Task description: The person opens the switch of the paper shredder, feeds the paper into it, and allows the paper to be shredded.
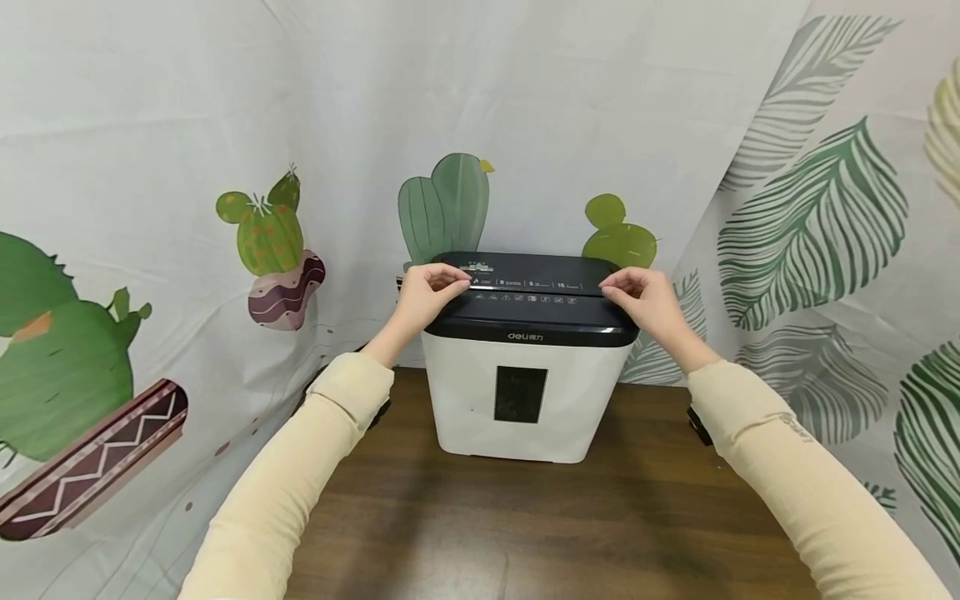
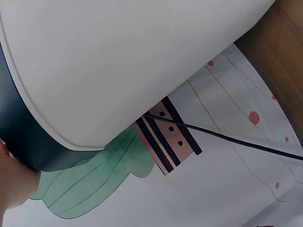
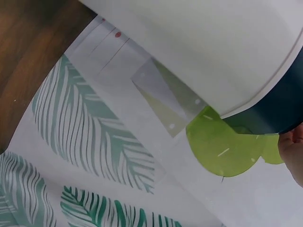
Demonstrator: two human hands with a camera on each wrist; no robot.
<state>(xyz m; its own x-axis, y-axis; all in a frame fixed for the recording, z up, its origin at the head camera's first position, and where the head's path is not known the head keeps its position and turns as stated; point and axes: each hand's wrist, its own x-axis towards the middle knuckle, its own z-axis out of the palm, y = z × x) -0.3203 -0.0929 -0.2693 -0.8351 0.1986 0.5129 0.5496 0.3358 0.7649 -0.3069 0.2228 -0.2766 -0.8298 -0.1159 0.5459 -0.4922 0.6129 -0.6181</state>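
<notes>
A white paper shredder (image 1: 457, 392) with a black top (image 1: 540, 314) and a dark front window (image 1: 521, 394) stands on the wooden table. My left hand (image 1: 431, 292) is at the left end of the feed slot, thumb and fingertips close together. At the slot's right end my right hand (image 1: 645, 296) mirrors it, thumb near the bent fingers. No sheet shows above the slot between the two hands; whether the fingertips pinch anything thin, I cannot tell. Each wrist view catches only part of a hand (image 2: 19, 184) beside the shredder's dark top (image 3: 270, 113).
A brown wooden table (image 1: 465, 533) spreads in front of the shredder. Behind it and to both sides hangs a white cloth (image 1: 585, 100) printed with cacti and leaves. A black cord (image 2: 222, 136) runs from behind the shredder on its left side.
</notes>
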